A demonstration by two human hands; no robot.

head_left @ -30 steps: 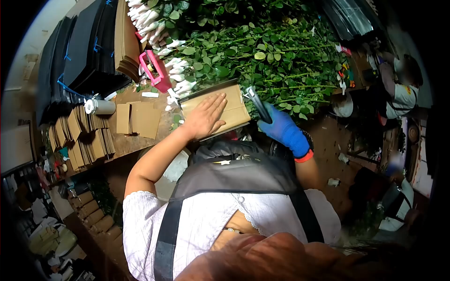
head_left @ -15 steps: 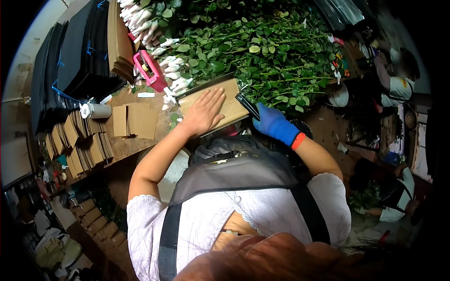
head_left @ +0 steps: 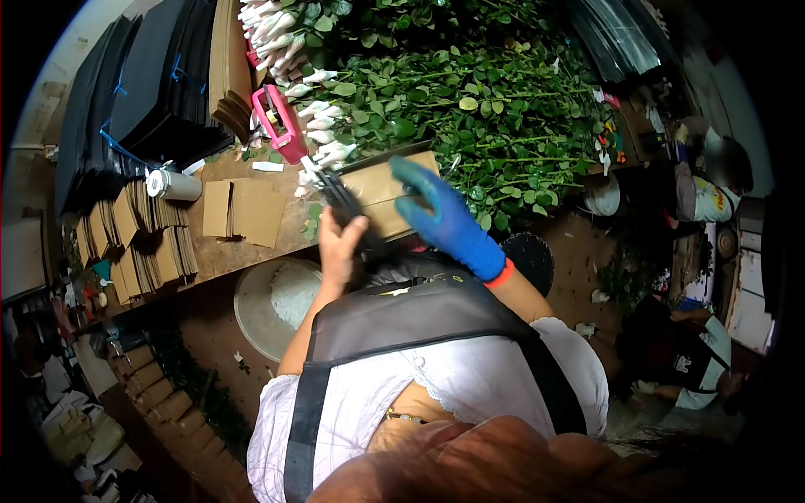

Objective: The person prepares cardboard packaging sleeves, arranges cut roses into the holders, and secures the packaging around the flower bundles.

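Note:
My left hand (head_left: 338,250) is closed round a black stapler (head_left: 342,199), blurred by motion, at the left edge of a brown cardboard wrap (head_left: 377,191). The wrap lies at the table's front edge, with a dark strip along its far side. My right hand (head_left: 444,216), in a blue glove with a red cuff, is over the wrap's right part, fingers apart and holding nothing. Just beyond the wrap lie leafy green stems (head_left: 495,109), with white-netted flower heads (head_left: 323,126) at their left end.
A pink tape dispenser (head_left: 281,126) and flat cardboard pieces (head_left: 243,211) lie to the left on the table. Further left are a white jar (head_left: 173,185), folded cardboard stacks (head_left: 138,243) and black sheets (head_left: 163,92). A pale bucket (head_left: 268,302) stands below. Another person (head_left: 696,356) is at far right.
The stapler has gone from my right hand to my left. My left hand has drawn back off the wrap to its left edge; my gloved right hand has moved left over the wrap.

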